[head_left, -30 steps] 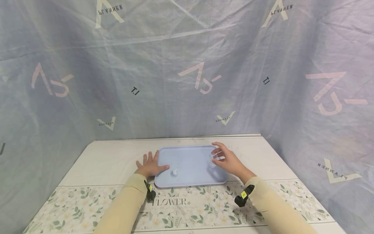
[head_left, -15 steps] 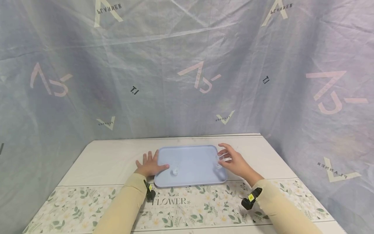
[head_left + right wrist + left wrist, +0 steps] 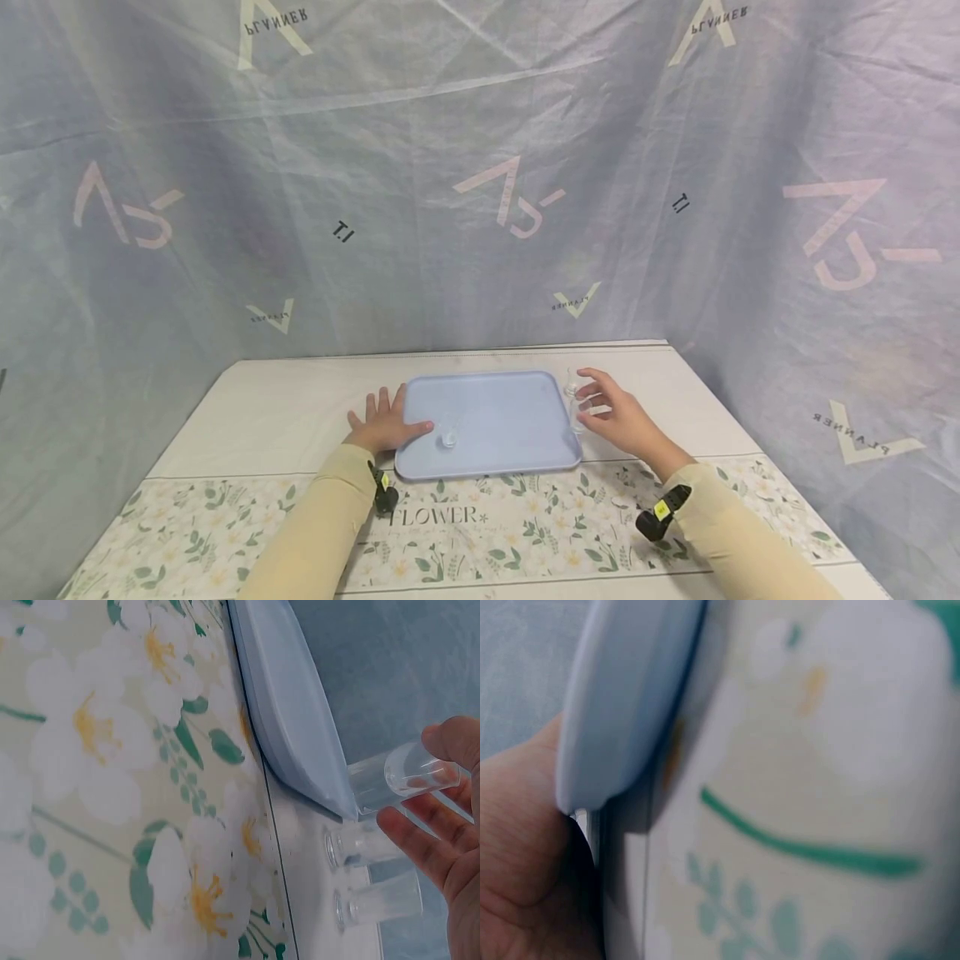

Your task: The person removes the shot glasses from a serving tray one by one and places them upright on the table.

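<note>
My right hand (image 3: 617, 418) pinches a clear shot glass (image 3: 375, 784) between thumb and fingers. It keeps the glass upright at the right rim of the pale blue tray (image 3: 498, 425). Another shot glass (image 3: 448, 438) stands on the tray's left part, near my left thumb. My left hand (image 3: 384, 423) lies at the tray's left edge, fingers spread on the table and thumb over the rim. In the left wrist view, the tray's edge (image 3: 615, 712) crosses in front of that hand.
Two more shot glasses, a nearer one (image 3: 379, 900) and one beside the held glass (image 3: 356, 846), stand on the cloth right of the tray. A floral tablecloth (image 3: 300, 533) covers the table's front. Grey printed curtains (image 3: 420, 208) hang behind and at both sides.
My right hand has moved right with the shot glass, from over the tray to its right rim. A glass behind that hand now shows. My left hand has stayed in place.
</note>
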{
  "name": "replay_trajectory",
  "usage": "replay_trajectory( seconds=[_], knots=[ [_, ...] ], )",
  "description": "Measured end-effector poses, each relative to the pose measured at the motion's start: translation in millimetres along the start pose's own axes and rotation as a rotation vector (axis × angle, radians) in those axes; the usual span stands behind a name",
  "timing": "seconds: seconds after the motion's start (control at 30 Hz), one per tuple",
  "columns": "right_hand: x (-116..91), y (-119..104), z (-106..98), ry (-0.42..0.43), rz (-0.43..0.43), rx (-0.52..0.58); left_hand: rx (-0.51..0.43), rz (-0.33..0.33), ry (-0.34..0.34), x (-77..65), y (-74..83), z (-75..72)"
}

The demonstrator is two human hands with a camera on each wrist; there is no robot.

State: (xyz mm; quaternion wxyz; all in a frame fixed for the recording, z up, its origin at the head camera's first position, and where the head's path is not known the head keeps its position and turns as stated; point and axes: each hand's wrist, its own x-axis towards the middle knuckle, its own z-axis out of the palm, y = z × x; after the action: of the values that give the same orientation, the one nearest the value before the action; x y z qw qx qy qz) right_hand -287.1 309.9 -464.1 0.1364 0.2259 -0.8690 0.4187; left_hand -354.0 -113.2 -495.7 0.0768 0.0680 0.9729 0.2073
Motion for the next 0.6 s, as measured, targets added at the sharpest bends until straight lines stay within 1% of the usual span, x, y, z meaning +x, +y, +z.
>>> replay_trajectory(
  seconds=[0.3,0.6],
  knots=[
    [-6,5,-7,0.012,0.018,-0.028,-0.008,0.004,0.004,0.0,0.8,-0.4],
    [-12,10,-9,0.009,0.035,-0.041,0.0,-0.006,-0.003,0.4,0.0,1.1]
  ],
)
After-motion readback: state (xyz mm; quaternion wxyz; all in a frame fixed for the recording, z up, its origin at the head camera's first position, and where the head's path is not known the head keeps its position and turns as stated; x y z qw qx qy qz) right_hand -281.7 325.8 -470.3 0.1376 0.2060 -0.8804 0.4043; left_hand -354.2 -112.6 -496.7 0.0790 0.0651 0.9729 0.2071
